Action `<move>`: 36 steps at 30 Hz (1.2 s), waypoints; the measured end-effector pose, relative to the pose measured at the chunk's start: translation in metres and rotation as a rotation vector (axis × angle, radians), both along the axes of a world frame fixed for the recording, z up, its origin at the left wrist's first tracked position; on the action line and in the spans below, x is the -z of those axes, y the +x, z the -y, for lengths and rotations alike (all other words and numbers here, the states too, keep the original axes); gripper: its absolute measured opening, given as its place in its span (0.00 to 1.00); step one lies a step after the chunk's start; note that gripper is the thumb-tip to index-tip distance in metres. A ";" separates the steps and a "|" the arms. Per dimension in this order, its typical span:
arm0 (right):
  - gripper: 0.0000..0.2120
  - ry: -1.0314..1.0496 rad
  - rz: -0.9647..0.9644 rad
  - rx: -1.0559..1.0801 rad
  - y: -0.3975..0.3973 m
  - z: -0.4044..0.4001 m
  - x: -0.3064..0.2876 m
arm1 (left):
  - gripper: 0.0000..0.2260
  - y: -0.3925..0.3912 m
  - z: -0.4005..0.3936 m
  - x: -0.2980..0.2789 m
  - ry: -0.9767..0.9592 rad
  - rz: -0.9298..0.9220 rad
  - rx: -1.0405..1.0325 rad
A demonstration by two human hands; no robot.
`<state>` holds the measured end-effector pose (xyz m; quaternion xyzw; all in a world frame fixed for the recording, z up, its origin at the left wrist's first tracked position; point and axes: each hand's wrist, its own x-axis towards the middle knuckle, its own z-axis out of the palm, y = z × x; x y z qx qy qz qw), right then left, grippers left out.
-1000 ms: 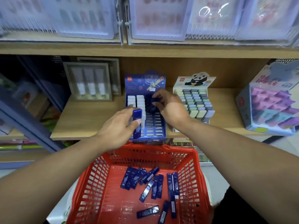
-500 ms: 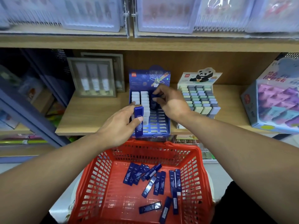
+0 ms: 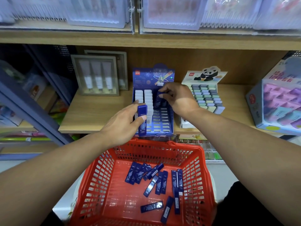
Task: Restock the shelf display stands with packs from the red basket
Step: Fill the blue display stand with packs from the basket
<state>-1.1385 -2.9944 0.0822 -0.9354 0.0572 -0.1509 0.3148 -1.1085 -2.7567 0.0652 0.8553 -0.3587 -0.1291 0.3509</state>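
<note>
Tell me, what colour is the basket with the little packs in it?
Red. The basket shows best in the head view, its only view.

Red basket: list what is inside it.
The red basket holds loose dark blue packs scattered flat on its floor, some overlapping. The near end is cut off by the picture's edge, so any packs there cannot be seen.

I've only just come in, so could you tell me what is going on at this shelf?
A person is restocking the dark blue cardboard display stand on the wooden shelf. The right hand is setting a slim dark blue pack into a slot near the stand's back. The left hand holds another dark blue pack upright before the stand. More of these packs lie loose in the red plastic basket below.
</note>
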 end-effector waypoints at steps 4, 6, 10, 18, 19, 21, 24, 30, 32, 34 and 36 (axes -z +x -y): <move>0.09 -0.136 -0.022 0.037 0.006 -0.005 -0.007 | 0.15 -0.002 0.001 0.000 -0.010 0.011 0.004; 0.09 -0.136 -0.046 0.061 0.007 -0.008 -0.009 | 0.15 -0.002 0.001 0.000 -0.011 0.001 -0.005; 0.09 -0.163 -0.093 0.116 0.008 -0.011 -0.010 | 0.15 -0.003 0.002 -0.004 -0.025 -0.020 -0.030; 0.10 -0.260 -0.162 0.150 0.013 -0.016 -0.013 | 0.09 -0.011 0.005 -0.008 -0.100 -0.114 -0.110; 0.10 -0.254 -0.166 0.159 0.013 -0.015 -0.014 | 0.09 -0.011 0.005 -0.009 -0.100 -0.111 -0.117; 0.10 -0.237 -0.181 0.178 0.014 -0.015 -0.016 | 0.09 -0.013 0.005 -0.012 -0.107 -0.101 -0.123; 0.10 -0.226 -0.191 0.205 0.015 -0.016 -0.019 | 0.09 -0.013 0.005 -0.014 -0.113 -0.113 -0.119; 0.11 -0.232 -0.207 0.228 0.015 -0.019 -0.021 | 0.10 -0.013 0.004 -0.013 -0.098 -0.126 -0.113; 0.11 -0.241 -0.214 0.220 0.015 -0.019 -0.023 | 0.14 -0.013 0.004 -0.013 -0.092 -0.140 -0.111; 0.12 -0.253 -0.209 0.216 0.014 -0.018 -0.023 | 0.18 -0.012 0.005 -0.012 -0.082 -0.140 -0.108; 0.12 -0.275 -0.209 0.217 0.013 -0.018 -0.023 | 0.17 -0.012 0.004 -0.011 -0.063 -0.129 -0.103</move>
